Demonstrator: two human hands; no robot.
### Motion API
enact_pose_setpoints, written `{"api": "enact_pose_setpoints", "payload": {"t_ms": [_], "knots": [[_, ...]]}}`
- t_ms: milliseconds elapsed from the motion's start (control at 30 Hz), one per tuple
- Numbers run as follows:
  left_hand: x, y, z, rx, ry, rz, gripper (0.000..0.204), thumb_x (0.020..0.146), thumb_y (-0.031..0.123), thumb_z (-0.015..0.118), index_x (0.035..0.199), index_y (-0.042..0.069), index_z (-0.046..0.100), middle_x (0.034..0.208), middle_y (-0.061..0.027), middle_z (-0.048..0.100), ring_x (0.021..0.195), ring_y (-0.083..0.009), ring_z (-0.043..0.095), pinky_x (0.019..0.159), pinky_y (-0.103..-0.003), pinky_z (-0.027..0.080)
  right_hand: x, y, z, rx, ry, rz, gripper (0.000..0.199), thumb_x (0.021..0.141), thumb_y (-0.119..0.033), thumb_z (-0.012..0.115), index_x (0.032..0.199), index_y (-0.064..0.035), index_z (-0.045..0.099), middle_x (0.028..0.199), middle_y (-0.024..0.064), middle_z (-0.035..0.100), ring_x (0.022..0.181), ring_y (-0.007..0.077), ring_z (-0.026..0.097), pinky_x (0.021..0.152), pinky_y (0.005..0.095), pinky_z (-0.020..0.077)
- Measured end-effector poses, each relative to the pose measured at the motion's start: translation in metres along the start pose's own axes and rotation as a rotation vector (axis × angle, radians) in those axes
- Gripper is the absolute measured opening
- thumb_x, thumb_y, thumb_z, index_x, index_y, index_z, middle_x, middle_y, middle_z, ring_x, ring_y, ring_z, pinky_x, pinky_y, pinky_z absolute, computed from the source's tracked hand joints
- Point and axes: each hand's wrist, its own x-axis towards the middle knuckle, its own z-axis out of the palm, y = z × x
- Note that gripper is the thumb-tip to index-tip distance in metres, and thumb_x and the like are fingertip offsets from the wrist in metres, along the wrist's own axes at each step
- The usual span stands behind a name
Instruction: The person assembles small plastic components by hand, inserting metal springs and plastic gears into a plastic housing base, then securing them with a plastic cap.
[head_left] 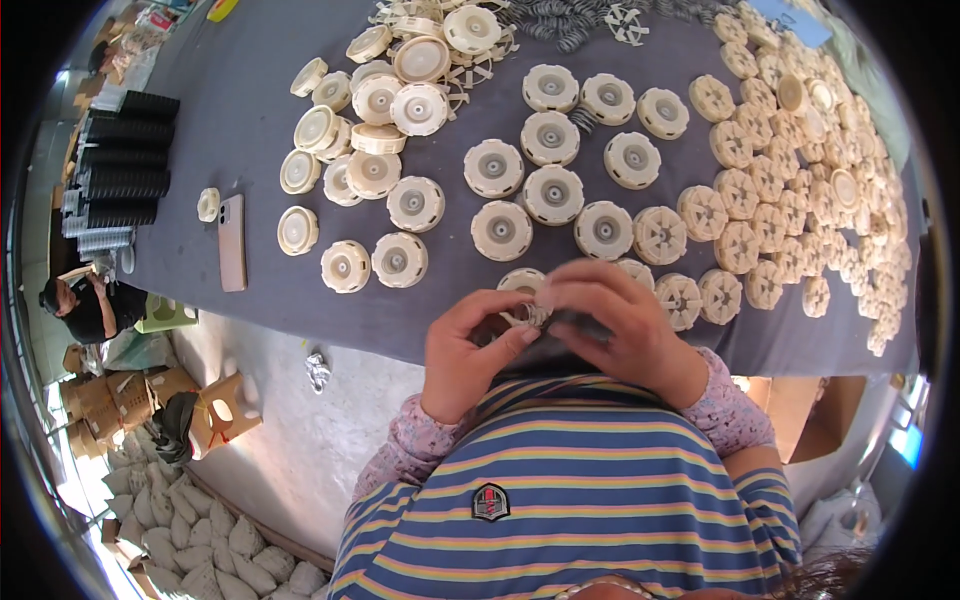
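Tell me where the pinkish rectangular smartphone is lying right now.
In the head view the pinkish rectangular smartphone lies flat on the grey table, on the person's left, between a single cream round plastic disc and another cream disc.

My grey table (pixel 250 110) fills the upper frame — cream round discs (pixel 553 193) spread across its middle, a heaped pile of them (pixel 800 150) at right, 1 phone (pixel 232 242) at left, black stacked parts (pixel 125 160) far left.
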Motion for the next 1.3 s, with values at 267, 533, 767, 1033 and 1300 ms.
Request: {"api": "enact_pose_setpoints", "payload": {"t_ms": [267,533,767,1033,1300], "knots": [[0.014,-0.005,0.001,0.963,0.237,0.486,0.047,0.08,0.008,0.09,0.125,0.009,0.076,0.104,-0.008,0.067,0.066,-0.0117,0.06,0.059,-0.028,0.051,-0.007,0.014,-0.03,-0.174,0.045,0.128,0.027,0.084,0.0,0.08,0.11,-0.0066,0.076,0.1,0.011,0.074,0.094,0.0298,0.073,0.079,0.0389,0.0589],[0.055,0.082,-0.054,1.053,0.612,0.646,0.043,0.079,0.009,0.089,0.12,0.009,0.075,0.115,-0.0077,0.066,0.072,-0.0161,0.065,0.063,-0.03,0.054,0.043,0.013,-0.059,-0.112,-0.03,0.199,0.017,0.085,0.0,0.078,0.101,-0.004,0.074,0.093,0.0114,0.071,0.085,0.0281,0.071,0.07,0.0377,0.0563],[0.129,0.113,-0.094,1.555,0.631,0.73,0.038,0.086,0.015,0.079,0.123,0.015,0.071,0.125,-0.007,0.067,0.092,-0.0314,0.074,0.073,-0.043,0.06,0.185,0.088,0.034,-0.309,-0.095,-0.14,0.037,0.089,-0.01,0.078,0.122,-0.0032,0.065,0.12,0.0152,0.064,0.107,0.0346,0.067,0.092,0.0434,0.0545],[0.076,0.115,-0.082,1.387,0.542,0.796,0.035,0.082,0.007,0.084,0.116,0.011,0.078,0.113,-0.0069,0.073,0.086,-0.026,0.074,0.071,-0.037,0.06,0.216,0.099,0.031,-0.451,-0.078,-0.119,0.064,0.075,-0.017,0.083,0.134,-0.0052,0.062,0.123,0.0158,0.063,0.109,0.0388,0.065,0.094,0.0441,0.0552],[-0.031,-0.023,-0.069,1.253,0.391,0.818,0.051,0.078,0.004,0.089,0.127,0.013,0.078,0.115,-0.0121,0.07,0.084,-0.0203,0.072,0.069,-0.031,0.061,0.061,0.013,-0.063,-0.045,-0.722,0.094,0.064,0.072,-0.023,0.083,0.132,-0.0062,0.066,0.115,0.0145,0.066,0.113,0.036,0.06,0.104,0.0485,0.0464]]}}
